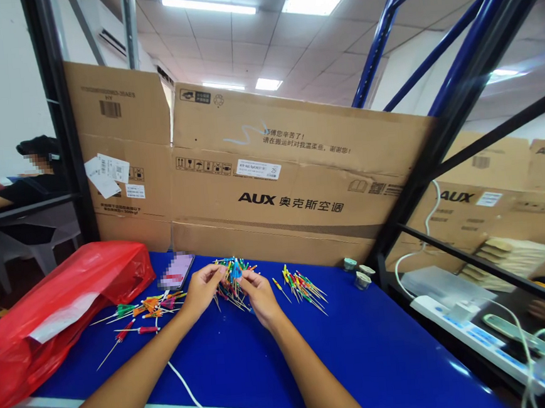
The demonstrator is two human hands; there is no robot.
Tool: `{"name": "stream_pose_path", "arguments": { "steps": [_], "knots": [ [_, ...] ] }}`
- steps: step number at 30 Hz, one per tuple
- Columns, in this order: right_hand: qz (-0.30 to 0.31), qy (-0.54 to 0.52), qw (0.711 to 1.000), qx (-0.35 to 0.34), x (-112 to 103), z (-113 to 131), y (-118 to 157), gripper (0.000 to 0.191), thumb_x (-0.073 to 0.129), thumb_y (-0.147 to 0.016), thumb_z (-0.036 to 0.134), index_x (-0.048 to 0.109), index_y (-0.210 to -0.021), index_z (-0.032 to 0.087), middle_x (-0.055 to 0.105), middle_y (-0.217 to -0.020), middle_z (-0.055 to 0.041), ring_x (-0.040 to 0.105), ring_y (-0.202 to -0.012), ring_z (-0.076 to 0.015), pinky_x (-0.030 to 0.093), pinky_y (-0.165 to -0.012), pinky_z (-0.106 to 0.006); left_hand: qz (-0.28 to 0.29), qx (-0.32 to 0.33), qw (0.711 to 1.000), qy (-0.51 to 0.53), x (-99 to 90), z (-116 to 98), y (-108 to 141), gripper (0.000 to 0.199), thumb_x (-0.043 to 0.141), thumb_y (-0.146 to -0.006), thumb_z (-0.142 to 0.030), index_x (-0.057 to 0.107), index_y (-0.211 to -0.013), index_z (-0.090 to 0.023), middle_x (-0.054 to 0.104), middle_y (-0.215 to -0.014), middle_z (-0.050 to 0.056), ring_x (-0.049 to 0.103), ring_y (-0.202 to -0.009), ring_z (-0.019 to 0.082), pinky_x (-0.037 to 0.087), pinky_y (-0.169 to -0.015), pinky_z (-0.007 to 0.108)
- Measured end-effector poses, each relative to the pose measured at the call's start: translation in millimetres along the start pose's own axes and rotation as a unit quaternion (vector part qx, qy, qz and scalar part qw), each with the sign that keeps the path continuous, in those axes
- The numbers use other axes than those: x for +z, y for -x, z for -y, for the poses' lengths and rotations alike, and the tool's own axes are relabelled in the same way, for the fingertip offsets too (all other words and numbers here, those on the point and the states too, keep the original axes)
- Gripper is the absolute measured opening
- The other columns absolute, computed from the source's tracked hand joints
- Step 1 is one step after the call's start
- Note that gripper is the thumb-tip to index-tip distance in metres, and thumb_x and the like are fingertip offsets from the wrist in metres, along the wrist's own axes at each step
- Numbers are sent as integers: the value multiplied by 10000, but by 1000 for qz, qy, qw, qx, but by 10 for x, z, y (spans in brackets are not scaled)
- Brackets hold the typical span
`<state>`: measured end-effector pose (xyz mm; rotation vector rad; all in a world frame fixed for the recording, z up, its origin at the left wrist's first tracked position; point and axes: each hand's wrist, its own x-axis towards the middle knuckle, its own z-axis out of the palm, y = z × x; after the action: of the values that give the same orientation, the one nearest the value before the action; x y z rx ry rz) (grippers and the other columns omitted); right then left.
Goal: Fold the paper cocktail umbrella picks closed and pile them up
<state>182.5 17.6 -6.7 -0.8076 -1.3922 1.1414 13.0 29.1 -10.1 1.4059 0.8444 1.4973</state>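
A blue paper cocktail umbrella (235,270) is pinched between my two hands above the blue table. My left hand (206,289) closes thumb and fingers at its left side. From the right, my right hand (259,294) grips it, fingers bent together. Behind and below them lies a heap of mixed-colour cocktail umbrellas (230,293), partly hidden by the hands. To the left, orange, green and pink cocktail umbrellas (152,306) are spread loosely. Another bunch of folded umbrellas on wooden sticks (302,286) rests to the right.
A red plastic bag (79,301) lies at the left, near a phone (178,271) with a white cable (185,384). Small cups (362,280) stand at the back right. Cardboard (271,185) walls the rear edge. A power strip (481,338) sits beyond the right frame; a person (34,178) sits far left.
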Motion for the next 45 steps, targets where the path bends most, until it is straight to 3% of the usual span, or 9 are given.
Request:
{"name": "stream_pose_path", "arguments": {
  "steps": [6,14,18,22,25,28,33,40,45],
  "knots": [
    [73,122,990,0,41,-80,36,329,728,-769,508,701,-797,182,631,-702,-2,511,-640,-142,402,-617,-250,-1,22,1000,11,8,-20,-17,340,751,-746,-462,776,-862,-144,758,-833,85,671,-768,216,515,-683,283],
    [92,178,980,-15,20,50,81,394,667,-814,557,727,-808,168,662,-698,-22,534,-634,-152,402,-597,-256,26,-58,997,41,25,-44,-3,375,811,-671,-460,742,-817,-121,662,-605,15,490,-444,90,326,-409,192],
    [116,193,974,-38,16,129,95,389,627,-857,547,747,-855,177,678,-721,-27,571,-689,-178,429,-637,-272,55,-81,995,17,30,-40,18,400,817,-661,-454,749,-851,-109,619,-550,-2,441,-410,78,277,-386,194],
    [99,239,962,-84,-10,165,97,324,597,-904,484,767,-920,208,701,-799,-37,587,-729,-191,446,-700,-304,31,-55,998,10,12,-61,-1,365,819,-654,-452,723,-774,-121,619,-569,-5,447,-437,80,284,-406,195],
    [126,321,929,-132,-85,205,106,227,642,-894,408,774,-999,256,710,-890,-51,594,-820,-209,435,-816,-353,-8,-25,999,17,-22,-72,-40,357,822,-641,-458,677,-695,-136,612,-576,-11,460,-462,84,297,-428,197],
    [219,391,881,-149,-162,236,135,172,699,-859,353,782,-999,298,702,-909,-52,585,-897,-220,396,-906,-386,-45,-27,999,1,-66,-43,-72,370,799,-666,-487,668,-708,-143,561,-525,-35,424,-435,76,275,-414,193],
    [293,446,832,-153,-138,187,187,155,704,-848,264,780,-977,304,696,-930,-47,568,-967,-230,377,-906,-376,-66,-45,997,-9,-95,32,-83,381,796,-670,-501,663,-756,-155,547,-506,-52,435,-416,78,292,-407,190],
    [243,505,804,-199,26,128,203,93,648,-842,182,732,-837,221,668,-812,-51,552,-839,-208,375,-843,-335,-47,-49,997,39,-71,-9,-65,404,809,-659,-505,635,-740,-149,619,-553,-28,461,-384,71,295,-379,186],
    [144,460,854,-194,-100,234,141,103,614,-879,221,713,-856,228,682,-800,-43,553,-781,-203,386,-807,-340,-41,-19,999,14,-62,-13,-63,375,829,-637,-469,663,-725,-144,680,-628,14,564,-505,116,398,-465,204]
  ]
}}
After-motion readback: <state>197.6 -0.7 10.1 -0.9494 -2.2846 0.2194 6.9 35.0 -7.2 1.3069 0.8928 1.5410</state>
